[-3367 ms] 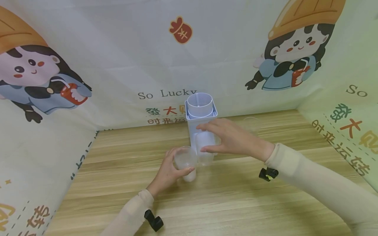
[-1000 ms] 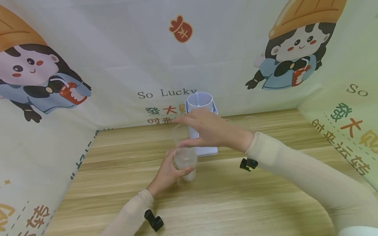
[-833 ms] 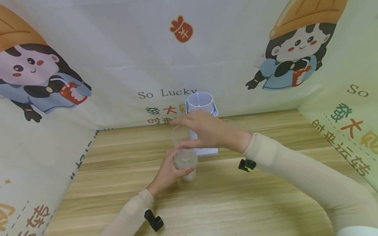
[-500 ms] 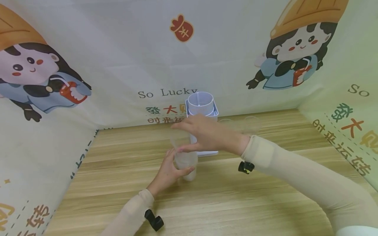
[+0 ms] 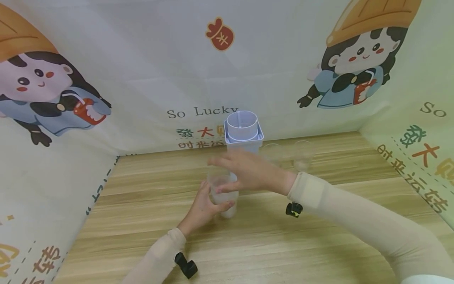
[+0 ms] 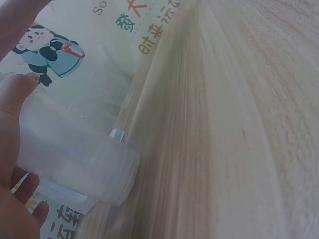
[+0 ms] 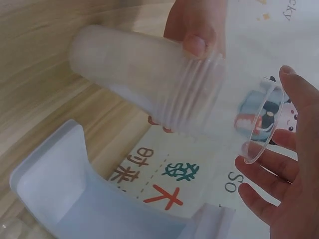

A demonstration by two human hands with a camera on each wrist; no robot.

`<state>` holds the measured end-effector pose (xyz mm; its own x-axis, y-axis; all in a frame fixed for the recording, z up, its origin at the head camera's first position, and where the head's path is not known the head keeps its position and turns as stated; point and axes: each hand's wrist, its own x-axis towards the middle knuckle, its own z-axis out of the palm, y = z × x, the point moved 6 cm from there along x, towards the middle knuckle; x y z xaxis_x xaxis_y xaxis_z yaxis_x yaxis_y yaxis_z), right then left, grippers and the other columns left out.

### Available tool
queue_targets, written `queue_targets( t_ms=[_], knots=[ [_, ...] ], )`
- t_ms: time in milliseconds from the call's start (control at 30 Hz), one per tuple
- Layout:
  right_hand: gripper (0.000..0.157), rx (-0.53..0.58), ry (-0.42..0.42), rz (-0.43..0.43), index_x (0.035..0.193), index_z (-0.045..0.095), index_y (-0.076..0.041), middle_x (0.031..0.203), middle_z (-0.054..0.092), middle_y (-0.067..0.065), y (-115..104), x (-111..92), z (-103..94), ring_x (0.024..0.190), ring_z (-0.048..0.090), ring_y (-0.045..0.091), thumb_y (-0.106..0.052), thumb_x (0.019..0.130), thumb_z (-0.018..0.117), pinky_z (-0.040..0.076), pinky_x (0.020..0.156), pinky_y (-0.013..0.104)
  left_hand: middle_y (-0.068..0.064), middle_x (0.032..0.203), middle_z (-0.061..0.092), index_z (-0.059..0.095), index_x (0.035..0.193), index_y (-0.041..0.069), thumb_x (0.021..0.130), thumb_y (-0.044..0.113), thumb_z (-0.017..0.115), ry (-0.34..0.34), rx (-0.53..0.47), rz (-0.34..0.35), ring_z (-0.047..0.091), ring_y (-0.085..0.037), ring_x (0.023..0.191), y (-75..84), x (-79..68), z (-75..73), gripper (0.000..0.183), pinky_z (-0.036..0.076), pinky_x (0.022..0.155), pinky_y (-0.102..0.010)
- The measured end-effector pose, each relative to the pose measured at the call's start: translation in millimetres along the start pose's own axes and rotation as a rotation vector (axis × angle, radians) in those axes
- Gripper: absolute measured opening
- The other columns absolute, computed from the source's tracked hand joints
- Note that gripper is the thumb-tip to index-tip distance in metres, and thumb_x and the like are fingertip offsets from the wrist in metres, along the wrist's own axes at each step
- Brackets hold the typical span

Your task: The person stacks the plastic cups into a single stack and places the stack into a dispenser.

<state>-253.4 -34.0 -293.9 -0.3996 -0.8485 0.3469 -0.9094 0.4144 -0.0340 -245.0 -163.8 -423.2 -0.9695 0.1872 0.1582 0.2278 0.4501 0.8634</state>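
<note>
In the head view alone we see the whole tabletop [image 5: 142, 236] and the tall pale-lavender dispenser [image 5: 242, 136] near the back, topped by an open cylinder; its foot, hidden there, shows in the right wrist view. The cup stack [image 5: 228, 211] stands in front of the dispenser; the right wrist view gives us its ribbed nested rims, the left wrist view its closed base down at the tabletop. The head view also shows us two clear cups [image 5: 303, 156] standing to the right, partly behind the forearm. The left hand [image 5: 203, 211] curls round the stack, thumb and fingers on opposite sides. The right hand [image 5: 253, 171], fairly wide, holds the rim of a single clear cup [image 7: 259, 124] at the stack's mouth; we cannot tell how deep that cup sits.
</note>
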Motion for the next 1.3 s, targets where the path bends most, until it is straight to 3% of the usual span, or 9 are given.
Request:
queue_targets(
  t_ms=[367, 700, 1033, 1300],
  knots=[
    [0.071, 0.011, -0.006, -0.015, 0.138, 0.055, -0.014, 0.133, 0.065, 0.003, 0.9, -3.9, 19.2, 0.123, 0.060, 0.018, -0.059, 0.085, 0.067, 0.047, 0.107, 0.038, -0.006, 0.134, 0.049, 0.050, 0.138, 0.024, 0.078, 0.030, 0.084, -0.004, 0.006, 0.033, 0.042, -0.026, 0.127, 1.5, 0.1, 0.5, 0.069, 0.040, 0.105, -0.052],
    [0.070, 0.001, 0.012, -0.022, 0.136, 0.057, -0.014, 0.125, 0.068, 0.002, 1.3, -5.5, 25.7, 0.116, 0.062, 0.018, -0.058, 0.083, 0.069, 0.049, 0.101, 0.038, -0.002, 0.139, 0.051, 0.051, 0.138, 0.024, 0.077, 0.030, 0.085, 0.006, 0.025, 0.034, 0.040, -0.025, 0.131, 2.2, 0.4, 0.0, 0.071, 0.038, 0.109, -0.054],
    [0.070, 0.015, -0.008, 0.003, 0.137, 0.055, -0.016, 0.126, 0.067, 0.003, 1.2, -7.3, 29.9, 0.117, 0.062, 0.019, -0.058, 0.083, 0.069, 0.050, 0.100, 0.040, -0.003, 0.136, 0.054, 0.052, 0.138, 0.020, 0.077, 0.026, 0.085, 0.015, 0.031, 0.051, 0.042, -0.023, 0.128, 3.8, 0.6, -1.0, 0.070, 0.039, 0.107, -0.048],
    [0.069, 0.011, -0.015, 0.008, 0.136, 0.056, -0.017, 0.129, 0.066, 0.002, 2.0, -8.1, 34.0, 0.119, 0.061, 0.018, -0.058, 0.082, 0.070, 0.050, 0.100, 0.039, -0.004, 0.141, 0.051, 0.050, 0.140, 0.020, 0.077, 0.028, 0.085, 0.018, 0.038, 0.040, 0.040, -0.026, 0.132, 2.4, 0.0, -1.2, 0.073, 0.038, 0.108, -0.054]
  ],
)
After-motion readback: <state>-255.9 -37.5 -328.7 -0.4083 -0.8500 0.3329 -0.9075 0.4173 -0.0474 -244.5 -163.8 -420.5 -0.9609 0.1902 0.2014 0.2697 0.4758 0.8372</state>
